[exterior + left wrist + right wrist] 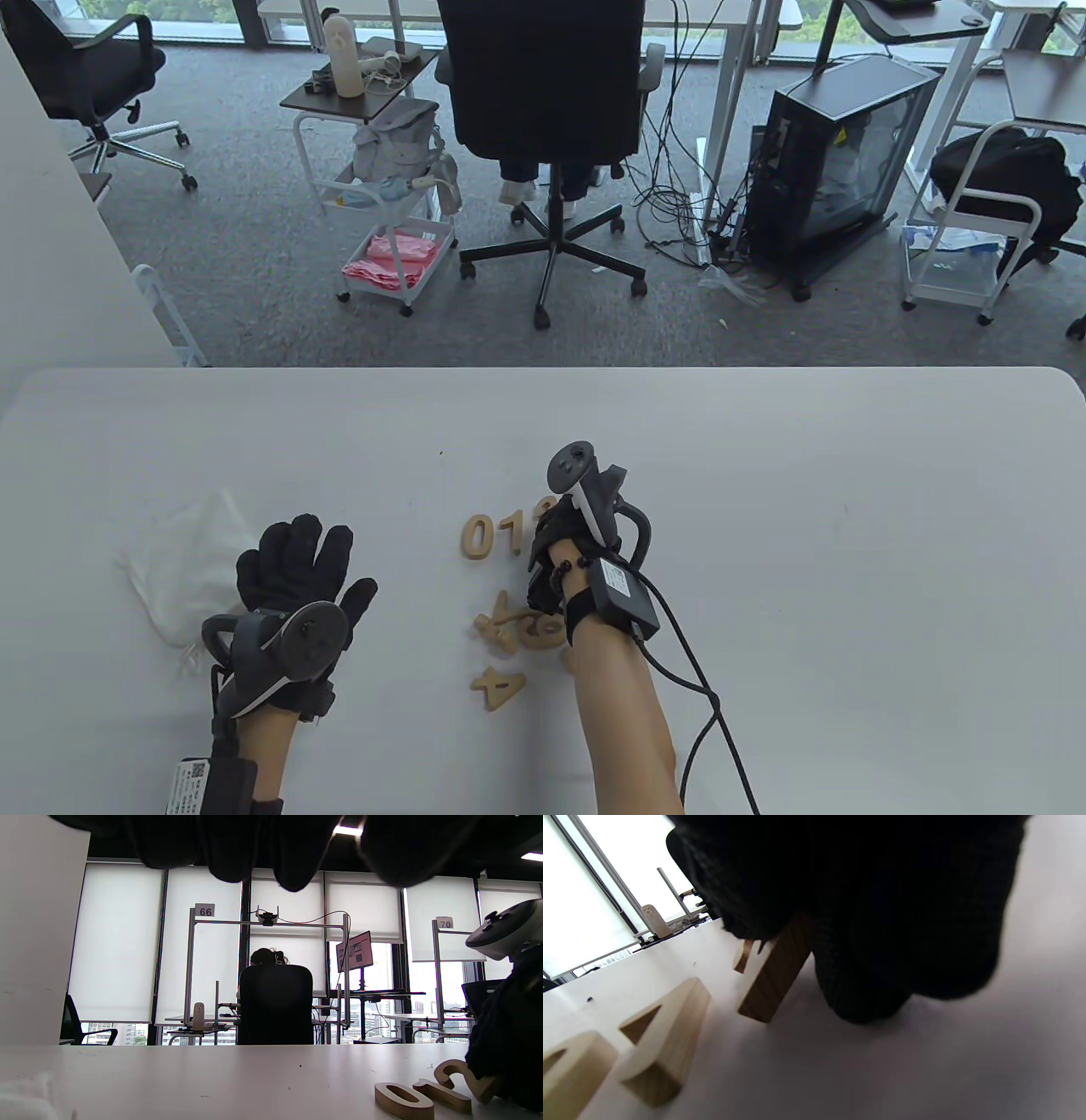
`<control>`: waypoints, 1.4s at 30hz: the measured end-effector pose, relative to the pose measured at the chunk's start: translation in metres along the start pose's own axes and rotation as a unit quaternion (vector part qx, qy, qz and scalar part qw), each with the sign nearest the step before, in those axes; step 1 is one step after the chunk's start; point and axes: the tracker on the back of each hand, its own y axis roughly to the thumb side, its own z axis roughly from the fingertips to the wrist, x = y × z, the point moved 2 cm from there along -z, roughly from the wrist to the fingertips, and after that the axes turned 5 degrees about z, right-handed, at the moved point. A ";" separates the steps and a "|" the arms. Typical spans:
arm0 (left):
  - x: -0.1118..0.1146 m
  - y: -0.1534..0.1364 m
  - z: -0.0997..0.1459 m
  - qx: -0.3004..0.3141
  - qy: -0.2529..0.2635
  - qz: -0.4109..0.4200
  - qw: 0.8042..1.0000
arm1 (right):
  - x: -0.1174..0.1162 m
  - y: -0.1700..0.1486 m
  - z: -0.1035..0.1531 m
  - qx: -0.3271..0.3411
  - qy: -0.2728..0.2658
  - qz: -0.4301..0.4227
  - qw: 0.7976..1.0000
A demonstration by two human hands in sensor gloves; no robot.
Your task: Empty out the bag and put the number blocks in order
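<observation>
**Three digits in a row, loose pile nearer the front edge**

Pale wooden number blocks on the white surface (764, 475): 0 block (478, 536), 1 block (515, 535), then 2 block (460, 1075) under the right hand (564, 552), whose fingers (865, 984) pinch it. Loose blocks (513, 632) in a heap, count unclear, plus 4 block (498, 684) lying flat. Left hand (293, 577): fingers spread, flat, holding nothing. One crumpled translucent bag (182, 564) beside it, towards the left edge.

Bag (182, 567) left on table (848, 509); row — 0 (478, 536), 1 (512, 535) — mid-table; loose blocks (517, 630) before it; 4 (498, 684) nearest.
</observation>
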 end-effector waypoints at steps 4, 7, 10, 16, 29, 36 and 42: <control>0.000 0.000 0.000 0.000 0.000 0.000 1.000 | -0.001 0.003 -0.002 0.017 -0.002 0.020 1.000; 0.000 0.000 0.000 0.000 -0.001 0.000 1.000 | -0.002 0.007 -0.003 0.032 0.004 0.042 0.999; 0.000 0.000 0.000 -0.001 -0.002 -0.001 1.000 | -0.003 0.010 -0.003 0.044 0.010 0.066 0.997; -0.001 0.000 0.000 -0.002 -0.001 -0.001 1.000 | -0.005 0.013 -0.003 0.054 0.016 0.099 0.993; -0.001 0.001 -0.001 0.000 -0.003 -0.001 1.000 | 0.004 0.012 0.002 0.066 0.008 0.101 0.993; 0.000 0.002 -0.001 0.004 -0.005 -0.002 1.000 | 0.042 0.001 0.028 0.128 -0.002 0.021 0.992; -0.001 0.003 -0.001 0.006 -0.002 0.000 1.000 | 0.061 -0.014 0.080 0.240 -0.005 -0.035 0.970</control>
